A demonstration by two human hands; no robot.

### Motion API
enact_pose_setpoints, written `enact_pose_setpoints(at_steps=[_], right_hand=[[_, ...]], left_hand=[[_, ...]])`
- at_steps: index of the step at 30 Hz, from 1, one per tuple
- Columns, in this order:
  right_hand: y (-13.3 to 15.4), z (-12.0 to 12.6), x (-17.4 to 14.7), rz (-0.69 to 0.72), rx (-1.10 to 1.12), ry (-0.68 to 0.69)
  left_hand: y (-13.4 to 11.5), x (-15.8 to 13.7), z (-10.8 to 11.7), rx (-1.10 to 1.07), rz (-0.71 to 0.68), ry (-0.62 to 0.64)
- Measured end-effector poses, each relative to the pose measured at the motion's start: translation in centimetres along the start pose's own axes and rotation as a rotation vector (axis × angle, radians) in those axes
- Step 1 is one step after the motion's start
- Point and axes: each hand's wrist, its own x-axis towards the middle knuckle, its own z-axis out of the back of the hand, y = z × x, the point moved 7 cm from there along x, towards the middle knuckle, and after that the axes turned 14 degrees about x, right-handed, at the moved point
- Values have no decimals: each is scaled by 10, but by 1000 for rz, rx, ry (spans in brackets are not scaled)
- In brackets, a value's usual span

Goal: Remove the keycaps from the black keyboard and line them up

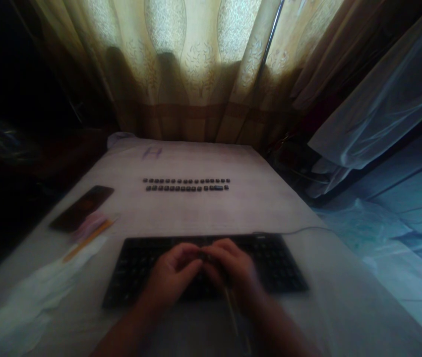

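Note:
Over the middle of a black keyboard (270, 263), my left hand (177, 270) and my right hand (233, 263) meet at the fingertips. Both are closed in a pinch around a small dark piece (206, 256) that looks like a keycap; fingers partly cover it. A thin, pale stick-like tool (232, 310) also extends from under my right palm toward me, its other end hidden. Beyond the keyboard, loose black keycaps (173, 188) lie in two rows on the white cloth.
A dark phone (82, 208), a pink cloth (90, 224), an orange stick-like tool (89, 241) and crumpled white material (35, 297) lie at the left. The keyboard's cable (307, 228) runs right across the cloth-covered table (270, 213). Curtains (196, 74) hang behind.

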Motion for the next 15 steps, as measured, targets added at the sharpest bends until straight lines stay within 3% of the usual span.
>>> enact_pose_setpoints(at_steps=[3, 6, 9, 11, 15], right_hand=[[-1, 7, 6, -17, 8, 21], [-21, 39, 26, -50, -52, 3], [-68, 93, 56, -171, -198, -104], [-109, 123, 73, -346, -377, -110], [-166, 145, 93, -466, -500, -103]], left_hand=[[0, -1, 2, 0, -8, -4], [3, -1, 17, 123, -44, -118], [8, 1, 33, 321, -118, -214], [11, 3, 39, 418, -176, -245], [15, 6, 45, 550, -274, -269]])
